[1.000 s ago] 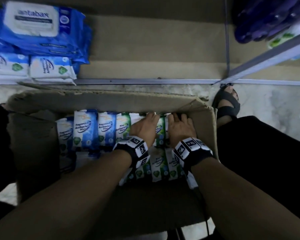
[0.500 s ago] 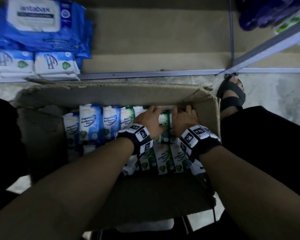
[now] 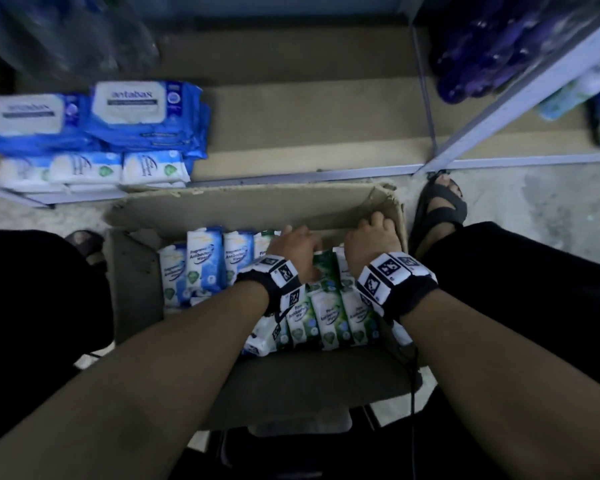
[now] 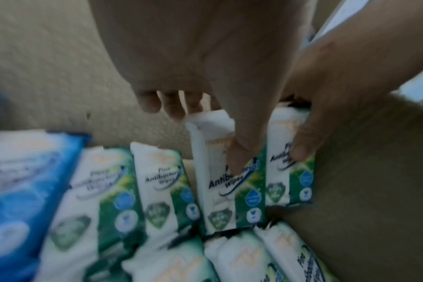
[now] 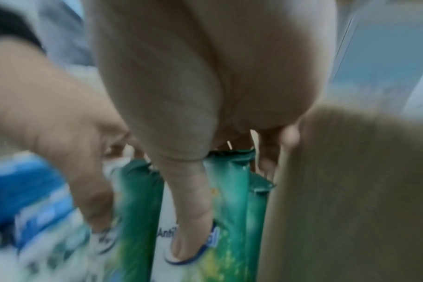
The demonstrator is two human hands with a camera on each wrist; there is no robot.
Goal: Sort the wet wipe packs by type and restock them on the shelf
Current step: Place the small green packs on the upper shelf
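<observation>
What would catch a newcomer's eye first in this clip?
Both hands, left hand and right hand, plunged into the cardboard box on the floor, each pinching green pine wipe packs at its right end. Next, the blue antabax packs stacked on the low shelf beyond, at the left.

Green-and-white Pine Antibacterial Wipes packs [image 3: 329, 315] stand upright in rows at the right end of the cardboard box [image 3: 243, 206]. One green pack [image 4: 229, 183] stands higher than its neighbours, a thumb on its printed face; a second green pack [image 4: 290, 171] sits just beside it against the box wall (also under a thumb). Blue-and-white fragrance packs [image 3: 205, 261] stand upright at the left of the same row. On the shelf [image 3: 291, 171], big blue antabax packs [image 3: 142, 116] lie flat, stacked, with small white-and-blue packs [image 3: 153, 168] lined up in front.
</observation>
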